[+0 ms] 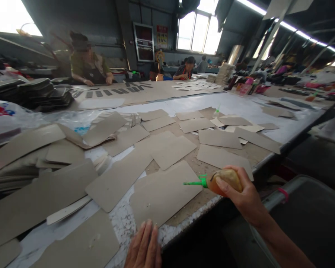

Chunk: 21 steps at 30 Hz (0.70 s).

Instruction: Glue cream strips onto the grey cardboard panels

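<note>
My right hand (244, 193) is wrapped round a squeeze glue bottle (226, 180) with amber contents and a green nozzle. The bottle is tilted nearly level, its nozzle tip over the right part of a beige-grey cut panel (164, 190). At the panel's near edge, my left hand (145, 245) lies with fingers stretched out, their tips touching or just beside it. Small marks show on the panel near those fingers. Another panel (83, 238) lies to the left of that hand, with a similar mark on it.
More panels (173, 149) are spread over the worktable, with stacked ones (58, 152) at the left. Dark stacked pieces (33, 93) stand behind a plastic bag (5, 119). A grey bin (301, 212) is beside the table's right edge. Other people (91, 67) work across the table.
</note>
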### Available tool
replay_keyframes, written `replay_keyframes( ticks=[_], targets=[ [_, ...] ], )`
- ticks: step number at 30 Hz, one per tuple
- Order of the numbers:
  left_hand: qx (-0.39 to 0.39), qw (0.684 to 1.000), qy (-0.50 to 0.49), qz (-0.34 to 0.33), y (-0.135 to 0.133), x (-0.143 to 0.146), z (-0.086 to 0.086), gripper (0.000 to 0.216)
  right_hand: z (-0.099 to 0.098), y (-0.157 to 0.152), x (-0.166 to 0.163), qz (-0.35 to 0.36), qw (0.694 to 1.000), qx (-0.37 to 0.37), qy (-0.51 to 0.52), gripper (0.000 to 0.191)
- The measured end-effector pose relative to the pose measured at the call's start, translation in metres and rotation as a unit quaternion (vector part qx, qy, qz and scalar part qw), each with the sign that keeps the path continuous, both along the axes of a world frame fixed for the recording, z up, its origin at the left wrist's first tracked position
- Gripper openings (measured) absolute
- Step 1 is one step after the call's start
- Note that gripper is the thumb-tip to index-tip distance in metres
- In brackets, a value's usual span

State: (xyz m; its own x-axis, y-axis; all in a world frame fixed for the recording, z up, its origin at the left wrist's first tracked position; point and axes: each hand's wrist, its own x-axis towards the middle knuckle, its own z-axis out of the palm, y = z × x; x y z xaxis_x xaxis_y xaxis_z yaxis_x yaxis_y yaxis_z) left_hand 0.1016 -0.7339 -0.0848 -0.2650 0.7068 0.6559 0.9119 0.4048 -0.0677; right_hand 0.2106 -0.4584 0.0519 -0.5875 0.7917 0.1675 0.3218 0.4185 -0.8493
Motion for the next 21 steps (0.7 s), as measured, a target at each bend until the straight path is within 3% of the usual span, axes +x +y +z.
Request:
replay_keyframes(
  ticks=[10,15,21],
  targets=[
    [-0.029,0.999,-0.005,0.028,-0.005,0.025,0.011,0.035,-0.012,-0.064,-0.055,0.143,0.989,0.043,0.007,0.038],
    [0.035,0.997,-0.061,0.03,0.001,0.028,0.014,0.031,-0.015,-0.092,-0.081,0.197,0.978,0.072,0.01,0.037],
    [0.147,0.985,-0.088,0.034,0.01,0.03,0.001,0.028,-0.018,-0.1,-0.091,0.216,0.968,0.129,0.001,0.036]
  ],
)
